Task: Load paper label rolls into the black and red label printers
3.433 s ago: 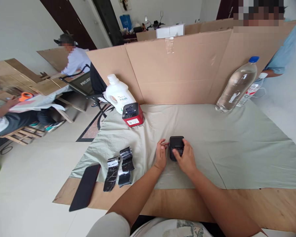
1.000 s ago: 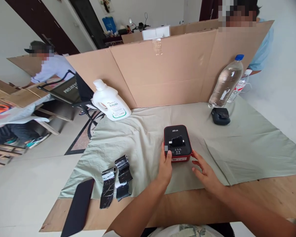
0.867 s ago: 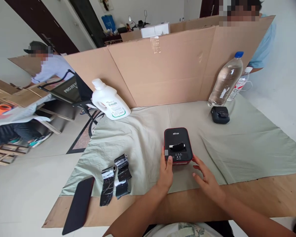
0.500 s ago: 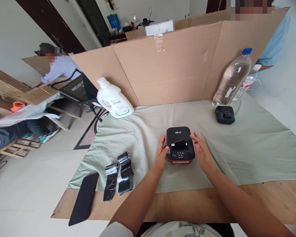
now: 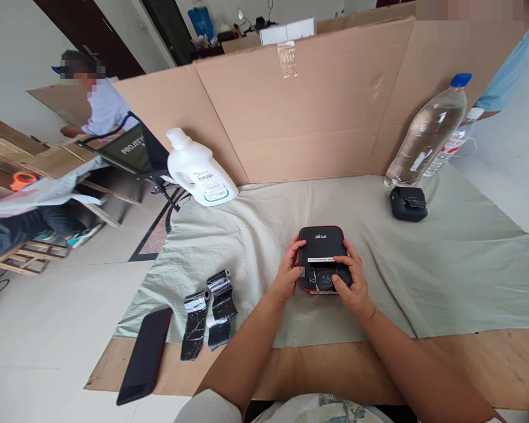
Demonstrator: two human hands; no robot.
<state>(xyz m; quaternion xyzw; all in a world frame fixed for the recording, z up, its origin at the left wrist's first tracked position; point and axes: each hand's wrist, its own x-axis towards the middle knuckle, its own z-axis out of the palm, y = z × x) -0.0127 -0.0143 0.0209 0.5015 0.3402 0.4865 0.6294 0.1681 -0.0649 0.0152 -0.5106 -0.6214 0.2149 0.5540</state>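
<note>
Half a second ago both hands lay flat beside the printer point(image 5: 322, 254); now the left hand point(image 5: 287, 276) grips its left edge and the right hand point(image 5: 351, 278) curls over its near right corner, thumb on the front of its top. The printer sits mid-cloth point(image 5: 445, 264), and a white strip now shows across its top. Bare cloth lies open to the right and behind, up to the cardboard wall point(image 5: 308, 111). The black rolls point(image 5: 211, 305) and phone point(image 5: 144, 354) lie well apart to the left; a small black device point(image 5: 408, 203) stands near the water bottle point(image 5: 427, 136).
</note>
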